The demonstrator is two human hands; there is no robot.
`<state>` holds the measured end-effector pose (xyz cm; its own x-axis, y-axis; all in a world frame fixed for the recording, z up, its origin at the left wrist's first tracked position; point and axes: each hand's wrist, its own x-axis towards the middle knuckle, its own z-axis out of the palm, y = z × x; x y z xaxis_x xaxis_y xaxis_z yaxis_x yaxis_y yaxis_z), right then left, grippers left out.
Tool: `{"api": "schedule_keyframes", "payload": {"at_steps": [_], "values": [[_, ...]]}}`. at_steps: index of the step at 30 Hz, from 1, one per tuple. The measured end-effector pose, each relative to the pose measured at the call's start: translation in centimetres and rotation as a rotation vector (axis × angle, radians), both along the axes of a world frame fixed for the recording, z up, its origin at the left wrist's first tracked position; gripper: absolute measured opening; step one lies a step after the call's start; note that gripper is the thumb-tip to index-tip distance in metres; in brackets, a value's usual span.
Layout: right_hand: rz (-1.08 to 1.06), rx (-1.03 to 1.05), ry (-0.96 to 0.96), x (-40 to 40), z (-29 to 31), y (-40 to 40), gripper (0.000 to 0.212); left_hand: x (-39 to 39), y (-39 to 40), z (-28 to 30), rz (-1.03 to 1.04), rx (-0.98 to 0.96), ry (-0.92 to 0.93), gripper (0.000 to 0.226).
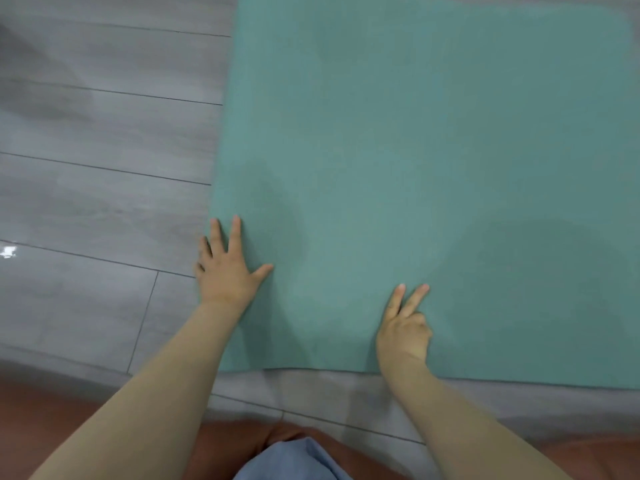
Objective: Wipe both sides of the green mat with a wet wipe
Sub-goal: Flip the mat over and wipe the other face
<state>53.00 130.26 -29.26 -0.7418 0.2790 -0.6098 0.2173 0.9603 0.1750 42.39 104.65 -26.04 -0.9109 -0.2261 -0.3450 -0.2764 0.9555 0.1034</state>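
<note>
The green mat (433, 161) lies flat on the floor and fills the middle and right of the view. Its near edge runs just in front of me. My left hand (227, 271) rests palm down on the mat's left edge, fingers spread, with the outer fingers hanging over the edge onto the floor. My right hand (405, 327) touches the mat near its front edge with two straight fingers, and its other fingers are curled in. No wet wipe is in sight. Faint darker patches show on the mat around both hands.
Grey wood-look floor planks (104, 168) stretch to the left of the mat and along its near edge. My knees (239, 445) and a bit of light blue cloth (291, 459) are at the bottom of the view.
</note>
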Motion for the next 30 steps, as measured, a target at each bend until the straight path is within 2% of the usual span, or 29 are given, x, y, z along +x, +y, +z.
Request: {"api": "schedule_keyframes", "payload": {"at_steps": [5,11,15,18,23,25,30], "values": [[-0.003,0.017,0.011,0.0,-0.4,0.1,0.071,-0.7,-0.9,-1.7,-0.033,-0.086,-0.202,0.103],[-0.142,-0.176,0.159,0.1,-0.8,-0.1,0.071,-1.5,-1.5,-1.5,-0.050,-0.082,-0.315,0.106],[-0.111,-0.261,0.252,0.4,-1.7,0.5,0.069,-2.3,-1.4,-1.4,-0.062,-0.100,-0.367,0.109],[-0.113,-0.226,0.267,0.7,-1.4,0.8,0.065,-2.3,-1.5,-1.4,-0.075,-0.097,-0.352,0.109],[-0.201,-0.183,0.233,0.7,1.1,0.5,0.078,-1.7,-2.9,-2.7,-0.140,-0.093,-0.261,0.107],[-0.268,-0.178,0.258,0.9,1.5,-0.2,0.073,-1.2,-3.5,-3.5,-0.169,-0.094,-0.205,0.104],[-0.411,-0.315,0.348,0.2,2.4,-6.1,0.056,-0.5,-4.8,-4.7,-0.251,-0.024,-0.092,0.098]]}}
